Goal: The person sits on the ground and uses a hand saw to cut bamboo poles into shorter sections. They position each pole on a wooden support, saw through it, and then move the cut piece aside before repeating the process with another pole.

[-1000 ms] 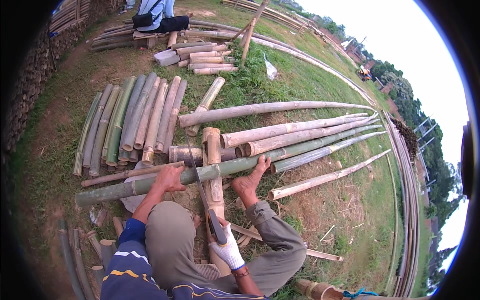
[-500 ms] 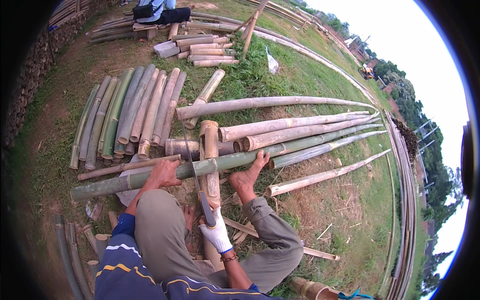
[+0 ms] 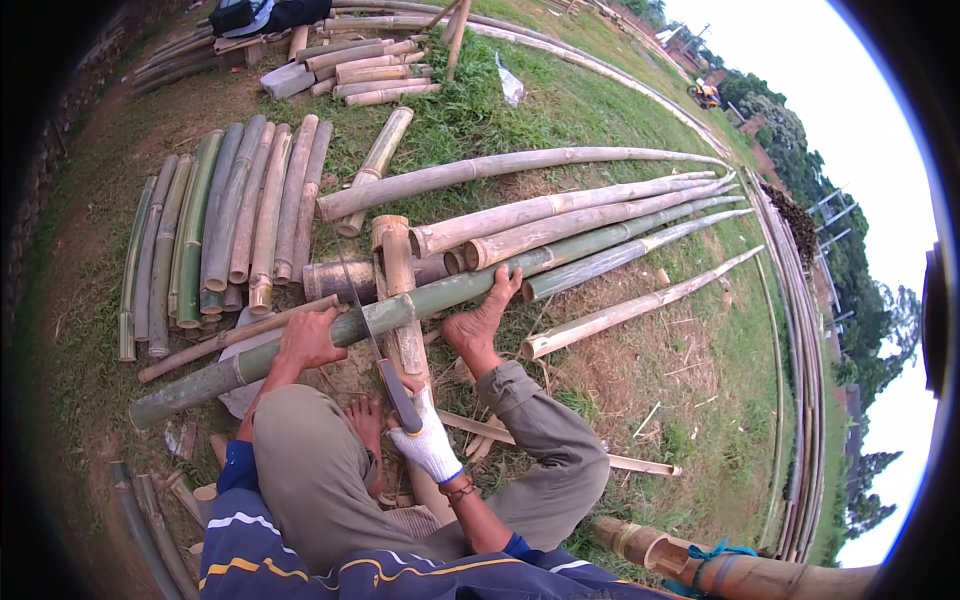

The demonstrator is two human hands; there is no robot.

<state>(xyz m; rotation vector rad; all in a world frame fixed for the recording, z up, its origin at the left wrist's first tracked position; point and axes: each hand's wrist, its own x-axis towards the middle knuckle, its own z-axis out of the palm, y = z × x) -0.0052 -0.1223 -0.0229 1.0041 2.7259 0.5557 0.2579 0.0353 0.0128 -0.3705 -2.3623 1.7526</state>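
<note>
A thick green bamboo pole lies slanting across a bamboo support post. My bare left hand is wrapped over the pole, left of the post. In my right hand, which wears a white knit glove, is a handsaw with a dark grip. Its thin blade crosses the pole just right of my left hand; the depth of any cut is too small to tell. My raised bare foot presses against the pole right of the post.
A row of cut bamboo lengths lies at left, with a smaller stack behind. Long bamboo poles stretch off to the right. A notched bamboo piece with blue cord lies near right. A person sits at the far left.
The view has shifted, so the scene sits higher and further left, and more of the near-right bamboo shows. Both hands keep their hold, and the saw still crosses the pole.
</note>
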